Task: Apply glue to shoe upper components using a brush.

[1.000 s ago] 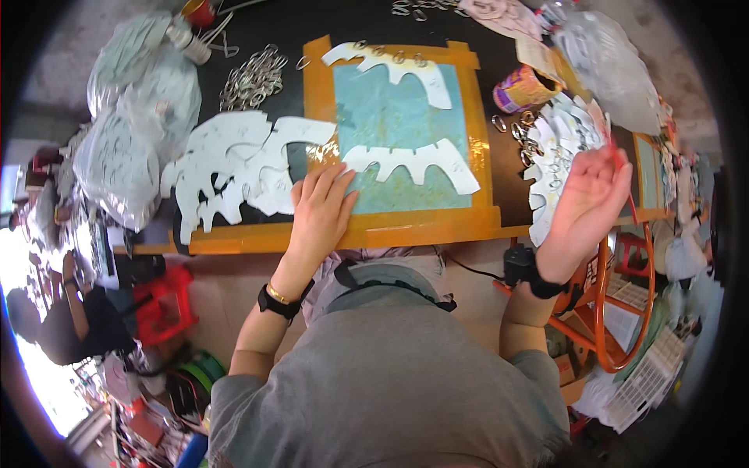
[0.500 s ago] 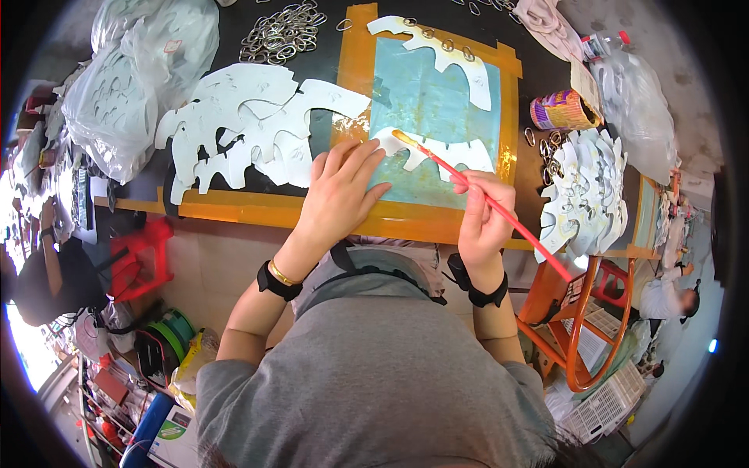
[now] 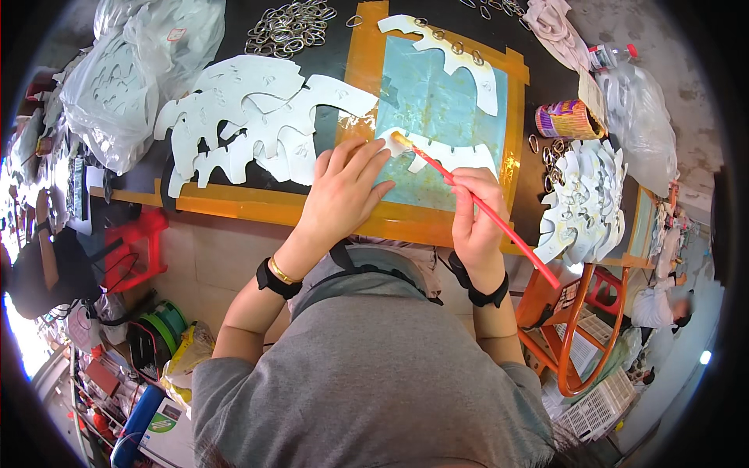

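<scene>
My right hand (image 3: 479,214) grips a long red paintbrush (image 3: 521,246). The brush's tan bristles touch the left end of a white scalloped cut-out piece (image 3: 460,155) lying on a teal sheet (image 3: 417,86). My left hand (image 3: 343,183) lies flat with its fingers out; the fingertips rest at that same left end, close to the bristles. Farther up the sheet lies a second curved white piece (image 3: 485,90), with several metal rings along its yellowish edge.
Overlapping white pieces (image 3: 257,86) spread to the left, beside plastic bags (image 3: 117,101). A pile of metal rings (image 3: 289,30) lies at the back. On the right are a purple-and-yellow can (image 3: 563,119) and stacked white pieces with rings (image 3: 581,203). Orange tape (image 3: 312,209) borders the table's front.
The bristles have shifted slightly down on the left end of the piece, and my right hand has moved slightly down and left. My left hand stays in place. The view has shifted a little.
</scene>
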Motion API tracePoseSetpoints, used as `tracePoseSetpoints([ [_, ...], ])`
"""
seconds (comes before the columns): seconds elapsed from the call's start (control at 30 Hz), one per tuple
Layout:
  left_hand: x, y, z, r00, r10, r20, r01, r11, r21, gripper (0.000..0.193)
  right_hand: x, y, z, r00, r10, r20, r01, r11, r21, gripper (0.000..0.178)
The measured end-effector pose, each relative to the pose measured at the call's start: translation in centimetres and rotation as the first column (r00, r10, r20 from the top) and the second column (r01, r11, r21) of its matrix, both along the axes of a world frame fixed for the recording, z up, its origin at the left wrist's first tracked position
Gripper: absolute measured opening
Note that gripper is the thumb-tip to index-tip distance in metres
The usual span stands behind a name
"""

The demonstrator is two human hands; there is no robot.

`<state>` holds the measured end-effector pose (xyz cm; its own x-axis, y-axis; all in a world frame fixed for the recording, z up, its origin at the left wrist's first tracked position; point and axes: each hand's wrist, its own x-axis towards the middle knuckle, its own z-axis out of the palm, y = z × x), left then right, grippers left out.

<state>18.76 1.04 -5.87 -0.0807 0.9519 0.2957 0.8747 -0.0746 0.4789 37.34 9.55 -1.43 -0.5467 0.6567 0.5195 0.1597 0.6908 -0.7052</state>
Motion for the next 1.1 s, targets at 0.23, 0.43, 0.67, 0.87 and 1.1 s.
tracePoseSetpoints([
  [0.23, 0.1, 0.0, 0.0, 1.000, 0.005, -0.002, -0.005, 1.000, 0.017, 0.040, -0.1, -0.1, 0.0, 1.000, -0.013, 0.008, 0.013, 1.000, -0.010, 0.017],
  [0.43, 0.1, -0.1, 0.0, 1.000, 0.003, 0.008, -0.003, 1.000, 0.011, 0.040, 0.0, 0.0, 0.2, 0.999, -0.032, 0.025, 0.032, 0.999, -0.001, 0.017],
  [0.67, 0.1, 0.0, 0.0, 1.000, 0.006, 0.002, -0.006, 1.000, 0.018, 0.040, -0.2, 0.0, 0.2, 0.999, -0.036, 0.026, 0.036, 0.999, -0.014, 0.015],
  [0.87, 0.0, 0.0, 0.0, 1.000, 0.004, 0.003, -0.004, 1.000, 0.017, 0.040, -0.1, 0.2, 0.2, 0.999, -0.044, 0.028, 0.045, 0.999, -0.011, 0.013],
  [1.1, 0.1, 0.0, 0.1, 1.000, -0.002, 0.011, 0.002, 1.000, 0.010, 0.040, 1.1, 0.2, -0.1, 0.957, -0.220, -0.187, 0.106, 0.871, -0.480, 0.009],
])
